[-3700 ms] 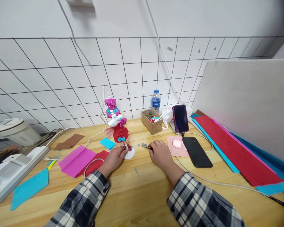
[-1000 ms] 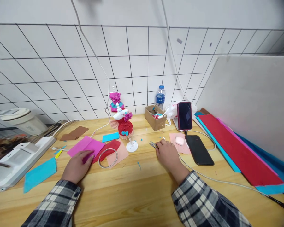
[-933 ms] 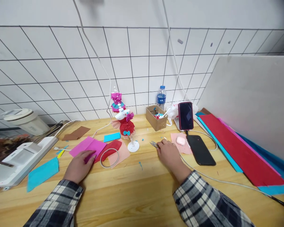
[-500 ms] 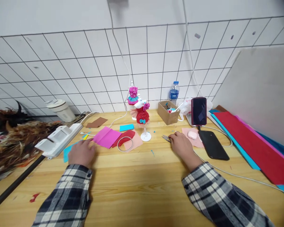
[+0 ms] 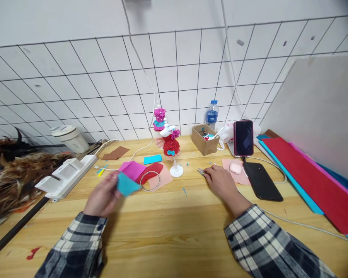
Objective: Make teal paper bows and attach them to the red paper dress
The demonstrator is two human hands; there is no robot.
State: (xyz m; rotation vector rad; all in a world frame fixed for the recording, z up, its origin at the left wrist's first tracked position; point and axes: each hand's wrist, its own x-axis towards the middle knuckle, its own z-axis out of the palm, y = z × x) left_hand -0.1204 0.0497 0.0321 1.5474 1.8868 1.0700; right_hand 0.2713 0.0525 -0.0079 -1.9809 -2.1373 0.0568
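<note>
My left hand [image 5: 103,195] pinches a piece of turquoise crepe paper [image 5: 128,185], raised a little above the table. Under and behind that piece lie a magenta sheet [image 5: 132,169], a red piece [image 5: 158,168] and a pale pink piece [image 5: 164,178]. A thin ring [image 5: 159,181] rests over the last two. My right hand [image 5: 222,182] lies on the table, closed around small scissors [image 5: 201,172]; only the metal tips show. Between the hands stands a small dress-form figure [image 5: 171,147] in red with a blue bow, on a white round base. A second, magenta and blue one [image 5: 159,116] stands behind it.
At the back are a cardboard box [image 5: 204,144] and a water bottle [image 5: 212,115]. To the right lie a propped phone [image 5: 243,138], a black phone [image 5: 262,180], a pink case [image 5: 235,168] and long coloured sheets [image 5: 316,173]. A power strip [image 5: 66,177] and feathers [image 5: 26,166] occupy the left.
My left hand has picked up the turquoise piece from the table's left side and moved it right. My right hand stays at the scissors. The view has shifted slightly.
</note>
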